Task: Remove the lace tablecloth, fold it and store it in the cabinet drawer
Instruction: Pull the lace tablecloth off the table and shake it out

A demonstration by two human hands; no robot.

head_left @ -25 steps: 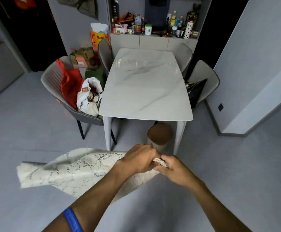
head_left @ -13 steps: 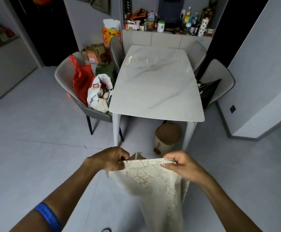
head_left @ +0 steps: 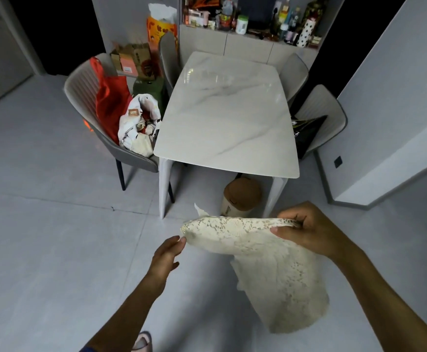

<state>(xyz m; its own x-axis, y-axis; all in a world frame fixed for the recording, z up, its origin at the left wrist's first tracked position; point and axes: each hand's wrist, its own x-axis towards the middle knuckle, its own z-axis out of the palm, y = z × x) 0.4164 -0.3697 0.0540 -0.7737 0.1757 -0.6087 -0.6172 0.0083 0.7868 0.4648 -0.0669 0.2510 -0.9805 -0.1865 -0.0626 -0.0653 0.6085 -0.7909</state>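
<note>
The right hand [head_left: 308, 232], at the right centre of the frame, has its grip closed on the cloth [head_left: 258, 250]: the top edge is pinched between thumb and curled fingers at its right end. The left hand [head_left: 168, 252], just left of centre, has a loose, nearly flat grip; its fingertips [head_left: 180, 241] are seen touching the cloth's left corner, and nothing is clearly held by it. The cloth is held in the air in the lower middle of the frame, in front of the table [head_left: 227, 118], its upper edge stretched between the hands and the rest hanging down to the lower right above the floor [head_left: 42, 237].

The cloth is judged to be light, soft and limp, sagging wherever it is unsupported; its openwork lace may snag on fingers or tear if pulled hard. Layers appear already doubled, so folding seems partly done. A hold is best taken at the corners and along the doubled top edge, so that the layers are kept aligned; the free left corner would need to be pinched before another fold is made.

The table is bare of the cloth. Further out, chairs [head_left: 93, 102] are seen around it, one carrying bags [head_left: 136, 123] at the left, a small bin [head_left: 241, 196] under the near edge, and a cluttered cabinet [head_left: 248, 48] at the upper centre, where a drawer cannot be made out.
</note>
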